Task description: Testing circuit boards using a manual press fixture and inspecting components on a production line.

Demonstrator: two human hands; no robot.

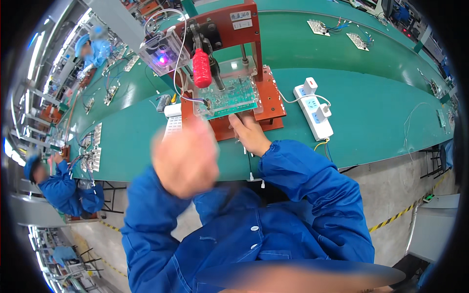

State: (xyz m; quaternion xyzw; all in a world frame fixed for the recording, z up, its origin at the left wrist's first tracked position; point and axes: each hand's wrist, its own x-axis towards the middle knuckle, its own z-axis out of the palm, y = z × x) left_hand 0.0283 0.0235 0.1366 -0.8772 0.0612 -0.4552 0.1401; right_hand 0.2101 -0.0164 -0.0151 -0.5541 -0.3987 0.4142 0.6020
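Observation:
A green circuit board (228,110) sits under a clear plate in a red toggle-clamp press fixture (272,108). At the board's near edge is my right hand (251,135), its fingers closed there and their tips partly hidden. Thin leads with white connectors (251,176) hang below that hand over the table edge. My left hand (188,156) is raised in front of the fixture, smeared by motion, so its fingers do not show clearly. Above the board, the clamp's red handle (202,68) points down, with no hand on it.
Right of the fixture lies a white power strip (315,115) with plugs in it. A clear box with a lit light (163,56) is mounted at the fixture's left. White label paper (173,122) lies beside it. Wired boards (318,28) rest farther back. Co-workers (61,188) sit at left.

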